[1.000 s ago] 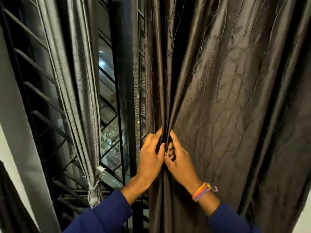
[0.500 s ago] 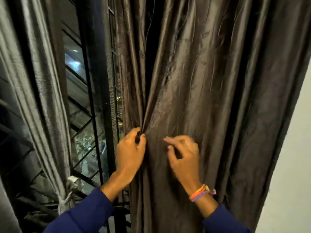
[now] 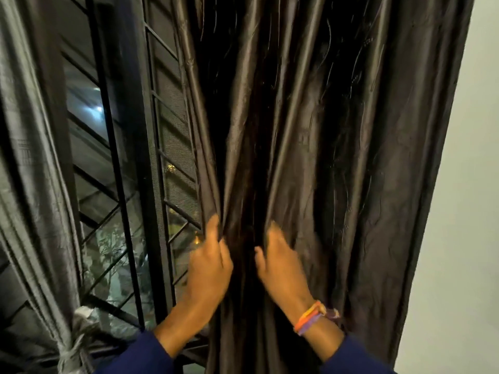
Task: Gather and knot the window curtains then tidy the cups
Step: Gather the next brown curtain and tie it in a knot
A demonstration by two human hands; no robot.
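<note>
Head view, single frame, some motion blur on both hands.

Dark curtain point(image 3: 337, 157): hangs full length, satin-like, faint stitched pattern, many vertical folds. Taken as landmark for everything below. Its folds converge toward the two hands low in the frame.

Left hand point(image 3: 209, 268): at the curtain's left edge, back of hand toward camera. Fingers curled into the fabric, thumb on the near side, pinching a bunch of folds at the edge. Blue sleeve point(image 3: 135, 354) below it.

Right hand point(image 3: 280, 268): on the curtain just right of the left hand, a narrow dark band of gathered fabric between them. Fingertips disappear into a fold; thumb points left, apart from the fingers. Blur prevents telling whether it grips the cloth or only presses on it. Coloured bands point(image 3: 310, 318) on the wrist.

Grey curtain point(image 3: 35, 184): well left of the dark curtain, already drawn in and tied in a knot point(image 3: 71, 344) near its lower end.

Window grille point(image 3: 127, 184): between the two curtains, dark vertical bars with diagonal cross-pieces; mesh panel point(image 3: 172, 163) just beside the dark curtain's left edge. Lights and foliage visible through the glass.

Wall point(image 3: 467, 211): pale, right of the dark curtain, touching its outer edge in view.

Cups: not in frame.
</note>
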